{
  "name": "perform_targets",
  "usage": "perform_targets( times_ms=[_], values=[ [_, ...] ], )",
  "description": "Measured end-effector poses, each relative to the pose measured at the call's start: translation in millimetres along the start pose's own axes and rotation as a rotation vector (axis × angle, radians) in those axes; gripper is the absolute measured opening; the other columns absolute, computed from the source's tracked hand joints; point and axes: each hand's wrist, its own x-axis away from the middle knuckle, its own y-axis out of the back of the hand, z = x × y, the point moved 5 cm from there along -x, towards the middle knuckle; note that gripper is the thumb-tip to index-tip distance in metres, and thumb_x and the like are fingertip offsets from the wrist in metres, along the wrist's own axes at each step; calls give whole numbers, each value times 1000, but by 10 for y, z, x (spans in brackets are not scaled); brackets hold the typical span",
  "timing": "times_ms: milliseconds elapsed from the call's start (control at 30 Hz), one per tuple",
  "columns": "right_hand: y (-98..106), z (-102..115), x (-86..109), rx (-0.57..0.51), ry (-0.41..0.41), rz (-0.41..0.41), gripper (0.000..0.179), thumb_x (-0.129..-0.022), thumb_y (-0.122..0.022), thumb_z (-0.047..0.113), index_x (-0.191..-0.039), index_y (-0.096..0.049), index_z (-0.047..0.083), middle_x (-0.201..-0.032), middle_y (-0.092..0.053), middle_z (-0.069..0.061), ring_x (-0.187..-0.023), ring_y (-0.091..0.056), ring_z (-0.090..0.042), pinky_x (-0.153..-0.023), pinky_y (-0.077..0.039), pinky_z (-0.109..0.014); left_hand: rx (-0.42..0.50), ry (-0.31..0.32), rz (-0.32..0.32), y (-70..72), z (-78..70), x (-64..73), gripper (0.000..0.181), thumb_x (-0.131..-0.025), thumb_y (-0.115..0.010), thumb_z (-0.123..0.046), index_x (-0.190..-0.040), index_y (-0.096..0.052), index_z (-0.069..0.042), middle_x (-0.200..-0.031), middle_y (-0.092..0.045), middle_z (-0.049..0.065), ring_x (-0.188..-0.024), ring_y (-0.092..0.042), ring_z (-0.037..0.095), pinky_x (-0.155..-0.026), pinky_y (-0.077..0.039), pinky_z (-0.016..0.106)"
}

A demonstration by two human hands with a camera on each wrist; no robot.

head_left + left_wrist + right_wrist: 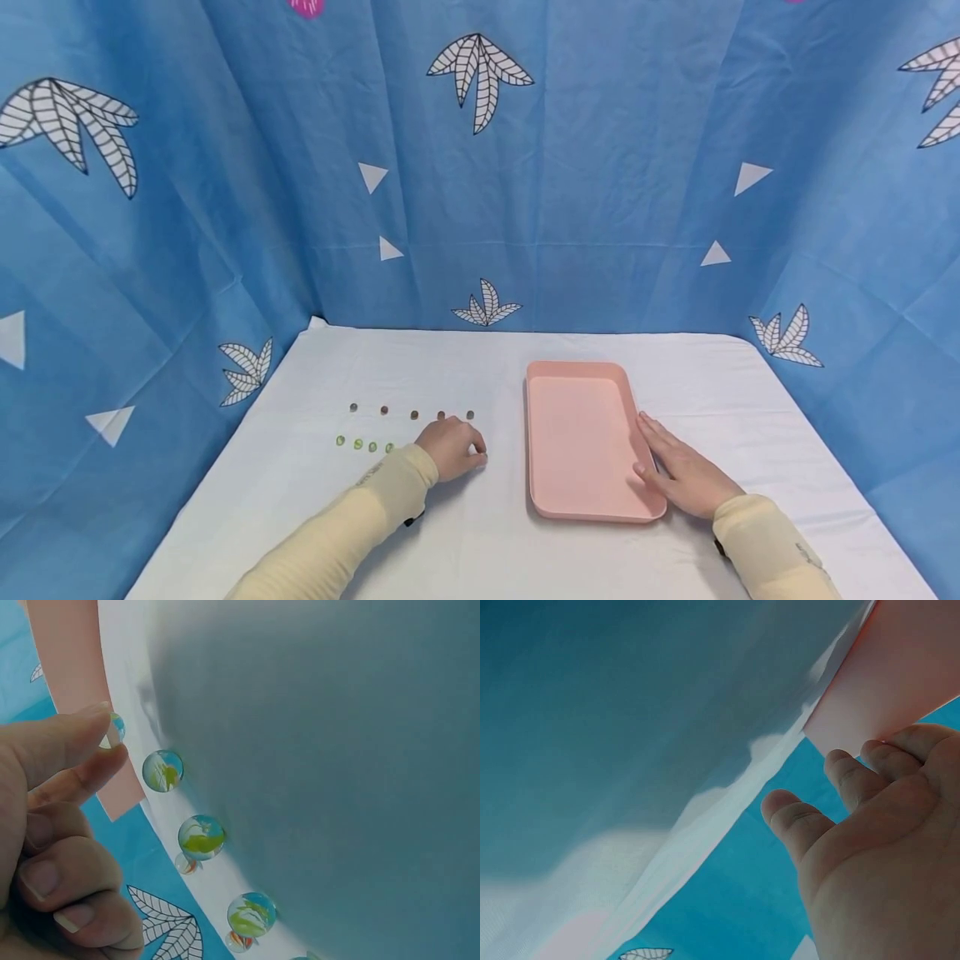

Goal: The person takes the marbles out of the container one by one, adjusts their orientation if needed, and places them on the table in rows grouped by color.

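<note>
My left hand (452,448) is over the white cloth left of the tray. Between thumb and index finger it pinches a clear glass marble (115,730), partly covered by the thumb. Beside it in the left wrist view lie clear marbles with green swirls, the nearest marble (163,771) just off the fingertips. In the head view they form a front row of green marbles (358,444). My right hand (690,475) touches the right side of the pink tray (581,442), its fingers extended along the wall and its thumb over the rim. The tray holds nothing.
Behind the green row runs a second row of darker marbles (384,410), some with orange swirls in the left wrist view. A white cloth (480,550) covers the table. Blue leaf-print curtains (600,208) stand at the back and both sides.
</note>
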Motion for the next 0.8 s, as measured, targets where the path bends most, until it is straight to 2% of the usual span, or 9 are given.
perform_targets(
  times_ms=[233, 500, 800],
  values=[
    [-14, -1, 9, -12, -9, 7, 73, -97, -52, 45, -151, -26, 4, -157, -24, -12, -140, -28, -38, -108, -28, -54, -13, 4, 4, -3, -30, 10, 11, -81, -77, -32, -86, -77, -22, -89, -73, -5, -88, -67, 14, -79, -54, 32],
    [-26, 0, 25, -8, -11, 7, 73, -97, -52, 46, -151, -26, 5, -157, -25, -11, -140, -28, -37, -108, -28, -53, -45, -11, 19, -35, -15, -9, 12, -80, -77, -32, -86, -78, -22, -85, -73, -7, -82, -67, 11, -79, -54, 33],
    [-12, 9, 30, -10, -17, 5, 74, -96, -52, 47, -151, -27, 5, -157, -25, -11, -140, -28, -37, -108, -27, -53, -30, -24, 24, -49, -18, -25, 10, -80, -77, -30, -85, -78, -22, -83, -72, -8, -77, -65, 8, -76, -54, 30]
  ],
)
